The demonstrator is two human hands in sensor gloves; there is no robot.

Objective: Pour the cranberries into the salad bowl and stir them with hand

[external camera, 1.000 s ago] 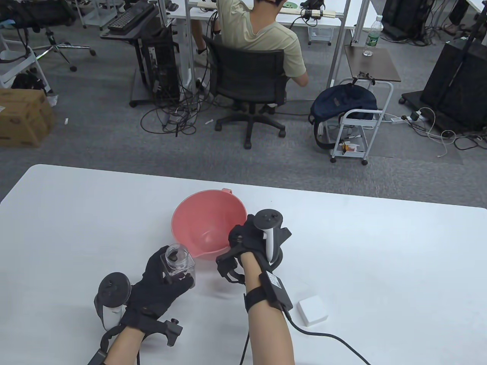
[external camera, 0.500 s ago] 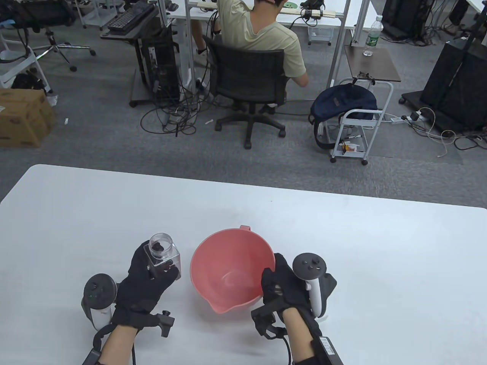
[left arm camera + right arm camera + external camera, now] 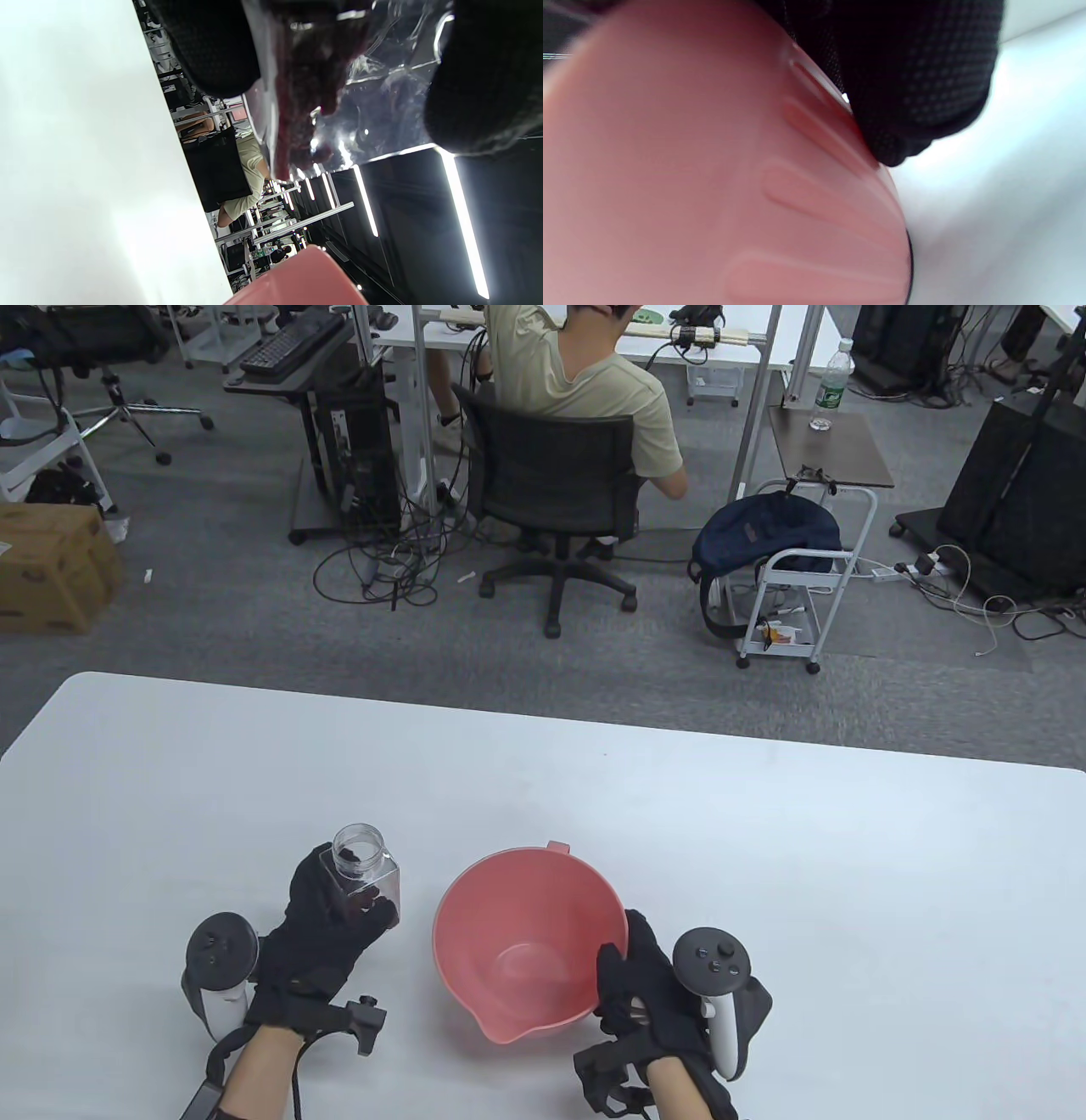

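Table view first: your big white table has the whole setup parked near its bottom edge, close to you. Biggest thing on it is the salmon-pink plastic salad bowl with a pour spout, sitting upright between your two hands, spout pointing back toward you. It looks bare inside, just the pink bottom, so I'd say nothing has gone in yet.

Your right hand is gripping the bowl at its right rim, thumb hooked over the edge and the rest of the glove on the outside wall. Right wrist view backs that up: ribbed pink wall filling the frame with a black gloved finger pressed right on it.

Your left hand is wrapped around the clear square plastic jar, just beside the bowl on its left and not touching it. Jar's mouth is open with no lid in sight, roughly upright, maybe leaning slightly. The dark red dried cranberries are all inside the jar, a smallish clump low down; left wrist view shows them bunched against the clear wall between your fingers.

So progress-wise, you're at the setup stage by my read. Bowl steadied, jar in hand, lid off. Left to do: bring the jar over the rim, tip it out, then get a hand in there and stir. Basically both real steps remain ahead of you.
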